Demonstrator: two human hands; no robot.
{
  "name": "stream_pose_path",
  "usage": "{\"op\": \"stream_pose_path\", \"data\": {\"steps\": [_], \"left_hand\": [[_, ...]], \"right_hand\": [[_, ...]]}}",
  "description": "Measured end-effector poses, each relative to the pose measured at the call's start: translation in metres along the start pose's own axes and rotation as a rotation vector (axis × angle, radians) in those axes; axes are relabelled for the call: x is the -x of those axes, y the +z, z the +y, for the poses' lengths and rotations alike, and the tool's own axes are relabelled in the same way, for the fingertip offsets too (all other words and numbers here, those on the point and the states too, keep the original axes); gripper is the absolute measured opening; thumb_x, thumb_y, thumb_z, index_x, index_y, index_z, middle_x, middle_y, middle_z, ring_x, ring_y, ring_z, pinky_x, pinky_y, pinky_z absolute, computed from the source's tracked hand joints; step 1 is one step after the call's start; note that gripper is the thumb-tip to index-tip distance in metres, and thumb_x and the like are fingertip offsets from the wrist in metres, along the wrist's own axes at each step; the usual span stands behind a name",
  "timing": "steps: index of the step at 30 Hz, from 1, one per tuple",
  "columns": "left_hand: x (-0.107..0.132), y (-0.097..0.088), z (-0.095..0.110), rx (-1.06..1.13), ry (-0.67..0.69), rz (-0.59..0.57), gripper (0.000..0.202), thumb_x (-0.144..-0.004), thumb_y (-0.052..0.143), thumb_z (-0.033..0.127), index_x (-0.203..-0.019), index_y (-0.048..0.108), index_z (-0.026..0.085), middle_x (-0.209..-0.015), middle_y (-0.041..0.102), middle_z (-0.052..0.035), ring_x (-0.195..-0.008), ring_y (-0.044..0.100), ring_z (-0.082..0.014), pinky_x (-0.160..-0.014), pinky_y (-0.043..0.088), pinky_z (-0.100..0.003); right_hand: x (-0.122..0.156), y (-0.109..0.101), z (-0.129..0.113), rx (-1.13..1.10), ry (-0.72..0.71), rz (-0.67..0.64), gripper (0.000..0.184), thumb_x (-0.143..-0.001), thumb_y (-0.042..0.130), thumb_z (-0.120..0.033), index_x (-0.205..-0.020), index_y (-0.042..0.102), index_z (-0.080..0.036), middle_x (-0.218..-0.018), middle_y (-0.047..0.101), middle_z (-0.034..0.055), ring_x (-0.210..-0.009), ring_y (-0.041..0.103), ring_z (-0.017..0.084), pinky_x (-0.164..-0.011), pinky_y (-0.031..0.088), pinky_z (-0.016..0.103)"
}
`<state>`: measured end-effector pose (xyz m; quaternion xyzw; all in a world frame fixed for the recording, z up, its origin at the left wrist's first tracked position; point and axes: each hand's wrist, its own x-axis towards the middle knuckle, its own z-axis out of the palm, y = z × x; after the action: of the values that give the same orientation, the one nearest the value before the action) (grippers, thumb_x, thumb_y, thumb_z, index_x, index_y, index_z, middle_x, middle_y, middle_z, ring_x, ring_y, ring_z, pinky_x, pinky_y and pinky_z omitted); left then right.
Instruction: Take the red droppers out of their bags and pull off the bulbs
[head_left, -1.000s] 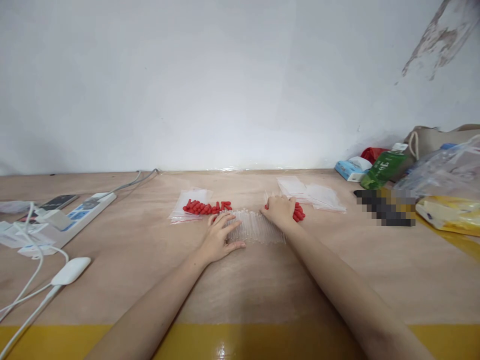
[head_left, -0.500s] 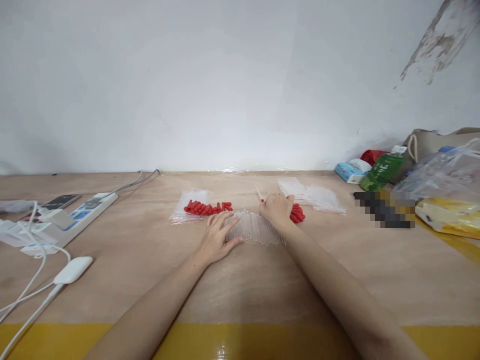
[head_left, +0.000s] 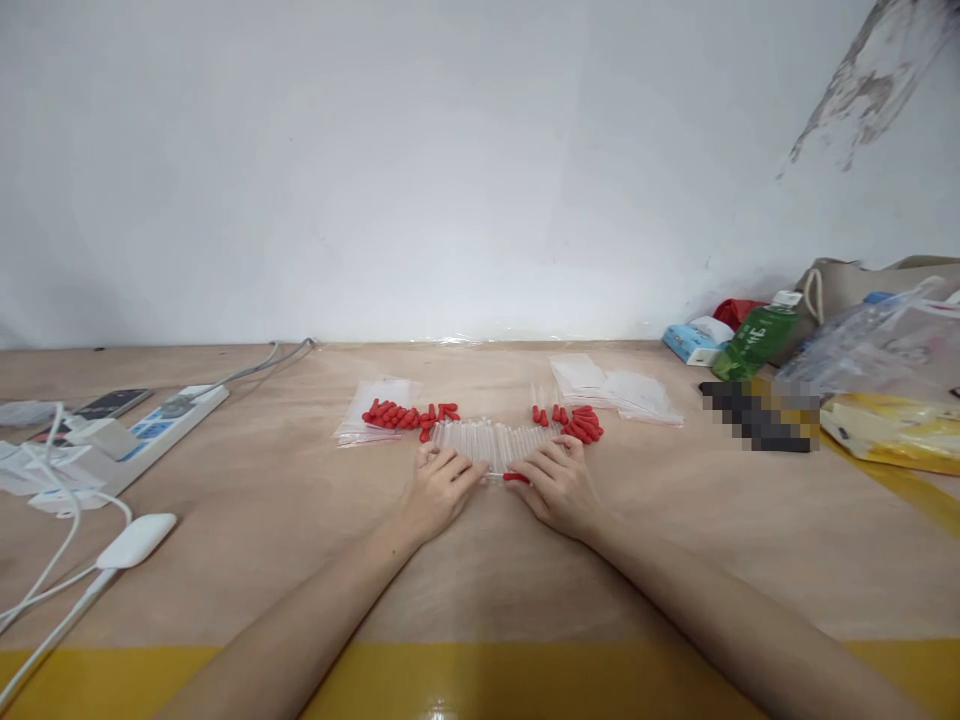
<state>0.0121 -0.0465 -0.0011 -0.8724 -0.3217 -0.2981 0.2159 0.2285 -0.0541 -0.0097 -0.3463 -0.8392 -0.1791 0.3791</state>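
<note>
At the near edge of a row of thin clear tubes (head_left: 480, 443), my two hands nearly meet. My right hand (head_left: 559, 485) pinches a red rubber bulb (head_left: 516, 477), its closed end toward my palm. From the bulb's left end a short bit of clear tube (head_left: 496, 475) shows, reaching my left hand (head_left: 446, 487), whose fingertips are closed on it. Loose red bulbs lie in a left pile (head_left: 394, 416) and a right pile (head_left: 585, 425). Behind the row's right part, a few clear tubes with red bulbs (head_left: 540, 414) on their near ends point toward the wall.
Clear zip bags lie in a left stack (head_left: 349, 425) and a right stack (head_left: 645, 395). A power strip (head_left: 180, 415) with plugs and white cables is far left. To the right are a blue tissue pack (head_left: 690, 343), a green bottle (head_left: 761, 338) and plastic bags (head_left: 885, 345).
My right hand has left a bulbed tube behind the row and come nearer, now with a red bulb. My left hand, earlier spread over the tubes, has closed at their near edge.
</note>
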Motion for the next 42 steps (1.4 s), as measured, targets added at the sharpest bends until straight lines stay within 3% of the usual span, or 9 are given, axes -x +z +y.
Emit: {"op": "stream_pose_path", "data": {"steps": [7,15,23,27,30,35,42], "left_hand": [[0.001,-0.004,0.002,0.130,-0.009,0.004,0.018,-0.084,0.045,0.014,-0.090,0.061,0.020,-0.067,0.061,-0.0003,-0.067,0.048,-0.0140,-0.074,0.027,-0.035],[0.004,-0.004,0.000,0.218,-0.036,-0.027,0.018,-0.084,0.045,0.013,-0.089,0.061,0.019,-0.067,0.061,0.0002,-0.066,0.049,-0.0139,-0.071,0.028,-0.034],[0.008,-0.006,-0.006,0.246,-0.094,0.034,0.017,-0.085,0.045,0.014,-0.088,0.061,0.019,-0.067,0.060,-0.0002,-0.064,0.050,-0.0130,-0.067,0.031,-0.032],[0.016,-0.002,-0.030,0.228,-0.323,0.136,0.019,-0.086,0.043,0.017,-0.095,0.060,0.017,-0.078,0.058,-0.0037,-0.073,0.052,-0.0146,-0.069,0.039,-0.030],[0.016,0.002,-0.041,0.227,-0.447,0.173,0.026,-0.087,0.039,0.016,-0.105,0.057,0.015,-0.083,0.052,-0.0055,-0.076,0.051,-0.0149,-0.069,0.044,-0.028],[0.014,0.005,-0.041,0.194,-0.454,0.192,0.027,-0.085,0.040,0.014,-0.104,0.058,0.015,-0.080,0.049,-0.0043,-0.074,0.051,-0.0142,-0.070,0.047,-0.027],[0.016,0.008,-0.038,0.244,-0.369,0.094,0.020,-0.082,0.046,0.019,-0.096,0.060,0.015,-0.085,0.054,-0.0057,-0.077,0.055,-0.0147,-0.072,0.048,-0.028]], "right_hand": [[0.001,0.001,-0.003,0.034,0.021,-0.031,0.013,-0.084,0.052,-0.027,-0.079,0.062,-0.021,-0.071,0.062,-0.0007,-0.073,0.047,0.013,-0.091,0.019,0.039],[0.003,-0.003,-0.003,0.073,-0.016,-0.042,0.014,-0.085,0.050,-0.026,-0.077,0.060,-0.021,-0.068,0.059,-0.0017,-0.071,0.046,0.012,-0.090,0.021,0.040],[0.006,-0.008,-0.001,0.140,-0.044,0.012,0.015,-0.084,0.049,-0.017,-0.073,0.059,-0.018,-0.064,0.056,-0.0005,-0.067,0.046,0.012,-0.078,0.029,0.033],[0.006,-0.015,0.013,0.100,0.098,0.176,0.008,-0.081,0.054,-0.018,-0.075,0.059,-0.018,-0.067,0.057,0.0011,-0.068,0.049,0.013,-0.072,0.035,0.032],[0.003,-0.015,0.022,-0.072,0.185,0.261,0.007,-0.081,0.053,-0.019,-0.086,0.059,-0.019,-0.081,0.056,0.0048,-0.077,0.053,0.015,-0.070,0.042,0.030],[-0.003,-0.020,0.039,-0.198,0.404,0.342,0.020,-0.083,0.048,-0.021,-0.099,0.059,-0.021,-0.092,0.054,0.0068,-0.089,0.054,0.017,-0.077,0.047,0.033],[-0.002,-0.035,0.082,-0.210,0.792,0.407,0.030,-0.075,0.055,-0.036,-0.096,0.059,-0.015,-0.080,0.058,0.0048,-0.065,0.053,0.013,-0.062,0.046,0.029]]}}
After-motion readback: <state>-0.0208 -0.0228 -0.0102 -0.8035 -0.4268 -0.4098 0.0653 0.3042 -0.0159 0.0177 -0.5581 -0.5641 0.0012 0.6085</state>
